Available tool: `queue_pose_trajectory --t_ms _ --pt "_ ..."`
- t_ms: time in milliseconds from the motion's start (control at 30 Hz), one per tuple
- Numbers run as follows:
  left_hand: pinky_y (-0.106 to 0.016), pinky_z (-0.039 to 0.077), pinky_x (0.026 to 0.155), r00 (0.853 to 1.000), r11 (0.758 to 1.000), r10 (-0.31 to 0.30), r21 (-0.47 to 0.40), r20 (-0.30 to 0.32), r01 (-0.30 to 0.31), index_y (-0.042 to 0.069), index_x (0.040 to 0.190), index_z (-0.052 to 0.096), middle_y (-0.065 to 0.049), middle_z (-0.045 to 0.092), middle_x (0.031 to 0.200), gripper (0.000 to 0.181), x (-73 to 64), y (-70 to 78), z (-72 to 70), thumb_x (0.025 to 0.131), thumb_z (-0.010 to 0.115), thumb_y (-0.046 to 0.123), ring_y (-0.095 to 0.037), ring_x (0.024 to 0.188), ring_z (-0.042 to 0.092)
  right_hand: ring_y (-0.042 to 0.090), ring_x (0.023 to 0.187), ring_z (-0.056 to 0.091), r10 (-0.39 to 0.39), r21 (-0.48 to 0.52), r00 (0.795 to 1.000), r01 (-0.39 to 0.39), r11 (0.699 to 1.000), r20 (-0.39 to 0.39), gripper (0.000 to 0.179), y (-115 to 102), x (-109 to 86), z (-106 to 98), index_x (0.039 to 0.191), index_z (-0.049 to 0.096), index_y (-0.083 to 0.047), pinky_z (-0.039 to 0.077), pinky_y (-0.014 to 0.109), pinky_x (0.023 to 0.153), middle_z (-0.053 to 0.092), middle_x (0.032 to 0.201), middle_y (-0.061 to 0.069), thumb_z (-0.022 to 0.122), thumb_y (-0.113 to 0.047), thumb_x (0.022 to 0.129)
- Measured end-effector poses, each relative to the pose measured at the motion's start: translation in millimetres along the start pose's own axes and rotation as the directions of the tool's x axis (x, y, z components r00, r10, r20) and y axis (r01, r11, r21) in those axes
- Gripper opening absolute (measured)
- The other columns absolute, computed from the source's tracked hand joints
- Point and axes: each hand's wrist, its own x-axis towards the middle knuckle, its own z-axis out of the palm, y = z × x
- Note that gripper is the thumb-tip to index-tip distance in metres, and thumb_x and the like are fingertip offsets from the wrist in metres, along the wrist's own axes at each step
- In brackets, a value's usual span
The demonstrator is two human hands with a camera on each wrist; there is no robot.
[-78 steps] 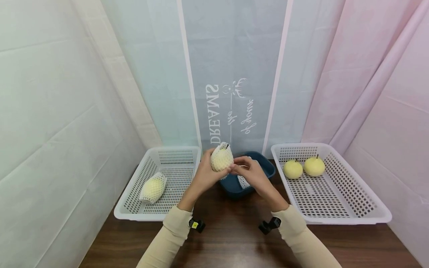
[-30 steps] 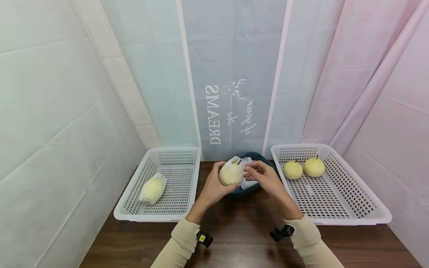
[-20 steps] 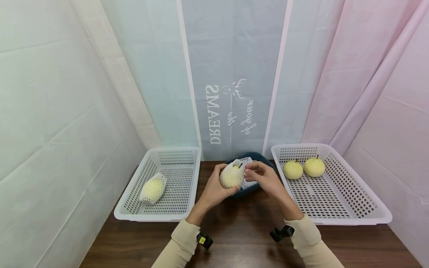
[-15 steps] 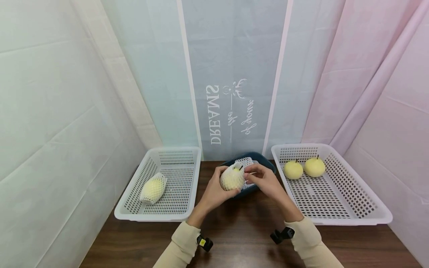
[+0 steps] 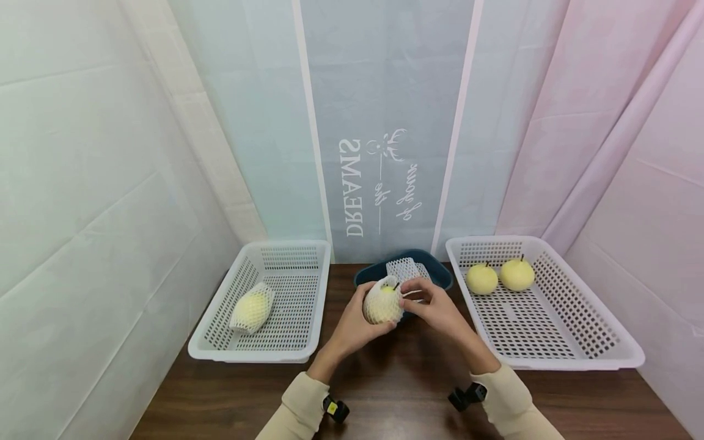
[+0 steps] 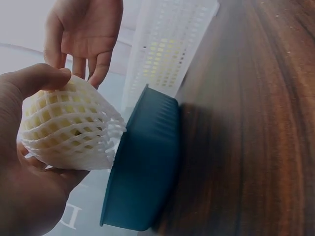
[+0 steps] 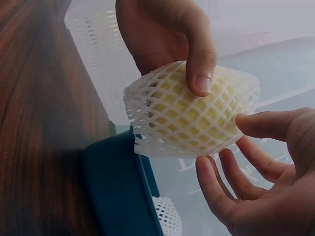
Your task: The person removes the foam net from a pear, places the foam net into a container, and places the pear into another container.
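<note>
Above a dark blue bowl (image 5: 442, 278), my left hand (image 5: 354, 321) grips a pale yellow pear (image 7: 197, 115) in a white foam net sleeve (image 6: 74, 123). The pear's dark stem (image 5: 396, 285) shows at the net's open end in the head view. My right hand (image 5: 437, 308) is on the pear's right side, thumb and index finger pinching the net's edge near the stem. Its other fingers are spread below the net in the right wrist view. Empty foam nets (image 5: 404, 269) lie in the bowl, partly hidden behind my hands.
A white perforated basket (image 5: 258, 354) on the left holds one netted pear (image 5: 253, 308). Another white basket (image 5: 561, 362) on the right holds two bare pears (image 5: 481, 279). Both stand on a dark wooden table (image 5: 396, 397), with a printed curtain (image 5: 385, 91) behind the bowl.
Both hands and the netted pear have come lower and nearer to me, uncovering more of the bowl. My right fingers have shifted from beside the pear to the net's edge by the stem.
</note>
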Motion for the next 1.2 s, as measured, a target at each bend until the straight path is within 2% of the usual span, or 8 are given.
queue_pose_trajectory --t_ms 167,367,533,833,1100,1200 --pt "-0.045 0.051 0.105 1.000 1.000 -0.021 0.019 -0.005 0.021 0.020 0.154 0.045 -0.007 0.056 0.147 0.088 -5.5 -2.6 2.8 0.082 0.091 0.037 -0.022 0.123 0.059 0.037 0.121 0.068 0.018 0.017 1.000 -0.018 1.000 0.010 0.032 5 -3.8 4 0.126 0.064 -0.004 0.058 0.038 0.092 0.065 0.130 0.019 0.076 -0.018 0.100" --pt "-0.043 0.052 0.103 1.000 1.000 -0.019 0.020 0.004 0.019 0.024 0.152 0.047 -0.005 0.057 0.145 0.087 -10.0 -6.2 1.7 0.079 0.094 0.037 -0.021 0.122 0.060 0.037 0.121 0.068 -0.008 0.065 0.999 0.005 0.998 0.046 0.035 12 -7.1 7 0.128 0.063 -0.001 0.058 0.027 0.089 0.065 0.132 0.020 0.076 -0.016 0.099" --pt "-0.036 0.054 0.100 0.999 1.000 0.001 -0.007 0.037 0.000 0.026 0.151 0.048 0.001 0.062 0.142 0.086 -11.9 -9.2 0.0 0.079 0.094 0.035 -0.017 0.117 0.064 0.039 0.125 0.066 -0.033 0.073 0.993 0.025 0.997 0.111 0.042 16 -10.6 7 0.134 0.059 -0.002 0.057 0.024 0.088 0.060 0.139 0.022 0.076 -0.017 0.099" --pt "-0.030 0.052 0.099 0.994 1.000 0.016 -0.020 0.108 -0.014 0.022 0.147 0.051 0.003 0.062 0.138 0.082 -18.6 -14.4 -1.9 0.078 0.095 0.033 -0.014 0.114 0.061 0.034 0.123 0.063 -0.062 0.021 0.982 0.059 0.998 0.178 0.050 26 -15.5 9 0.137 0.057 -0.006 0.059 0.033 0.092 0.059 0.137 0.018 0.082 -0.020 0.095" --pt "-0.028 0.051 0.099 0.984 0.999 0.026 -0.038 0.177 -0.019 0.025 0.145 0.052 0.004 0.063 0.136 0.080 -24.6 -19.2 -0.5 0.078 0.095 0.031 -0.011 0.114 0.061 0.027 0.108 0.065 -0.116 0.062 0.963 0.104 0.993 0.244 0.052 34 -21.0 6 0.135 0.057 0.000 0.060 0.031 0.085 0.061 0.129 0.021 0.083 -0.018 0.094" --pt "-0.028 0.052 0.100 0.979 0.999 0.018 -0.040 0.202 -0.010 0.026 0.145 0.052 0.004 0.062 0.137 0.080 -26.4 -21.0 1.2 0.078 0.095 0.033 -0.011 0.115 0.061 0.025 0.104 0.066 -0.115 0.075 0.957 0.098 0.992 0.265 0.051 38 -22.6 6 0.134 0.057 0.001 0.060 0.030 0.084 0.060 0.128 0.021 0.084 -0.017 0.094"
